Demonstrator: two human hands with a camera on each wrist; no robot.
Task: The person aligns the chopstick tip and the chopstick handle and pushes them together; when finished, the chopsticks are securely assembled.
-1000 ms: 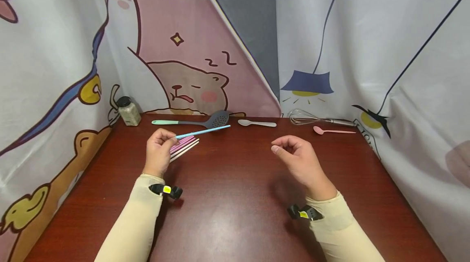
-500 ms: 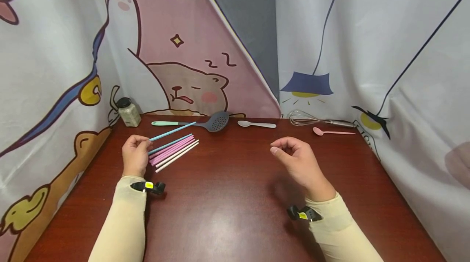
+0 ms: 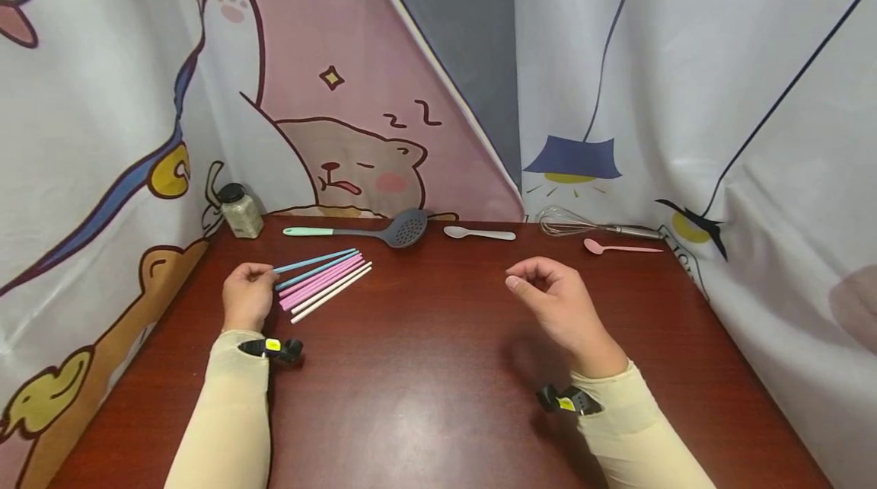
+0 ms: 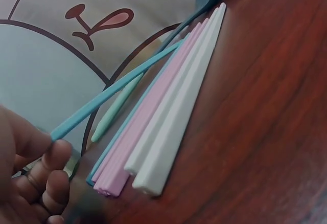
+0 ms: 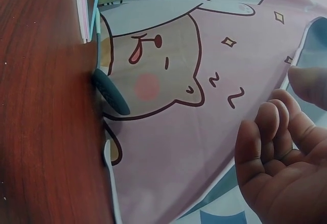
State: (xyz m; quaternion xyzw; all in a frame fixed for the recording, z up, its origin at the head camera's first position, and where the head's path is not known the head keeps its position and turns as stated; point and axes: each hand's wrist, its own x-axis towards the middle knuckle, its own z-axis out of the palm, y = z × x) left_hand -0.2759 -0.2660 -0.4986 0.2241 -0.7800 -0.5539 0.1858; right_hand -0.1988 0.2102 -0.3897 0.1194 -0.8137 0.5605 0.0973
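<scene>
My left hand point(image 3: 248, 297) pinches the near end of a blue chopstick point(image 4: 117, 85) between thumb and fingertips. Its far tip meets the tips of the row of chopsticks, while the held end is raised and angled away from them. In that row, another blue chopstick point(image 3: 301, 278) lies beside pink chopsticks point(image 3: 317, 285) and two white chopsticks point(image 3: 332, 295), all slanting the same way on the table. On the other side, my right hand point(image 3: 556, 305) hovers over the table with relaxed, bent fingers and holds nothing; the right wrist view shows its palm side.
Along the back of the table point(image 3: 425, 382) lie a skimmer point(image 3: 404, 229) with a mint handle, a white spoon point(image 3: 479, 233), a whisk point(image 3: 575, 222) and a pink spoon point(image 3: 620, 247). A dark-lidded jar point(image 3: 241, 213) stands at the back left. Printed cloth hangs behind.
My left hand has moved left and carried the blue chopstick over the pink and white ones, then lowered it beside the other blue one. The right hand has stayed in place.
</scene>
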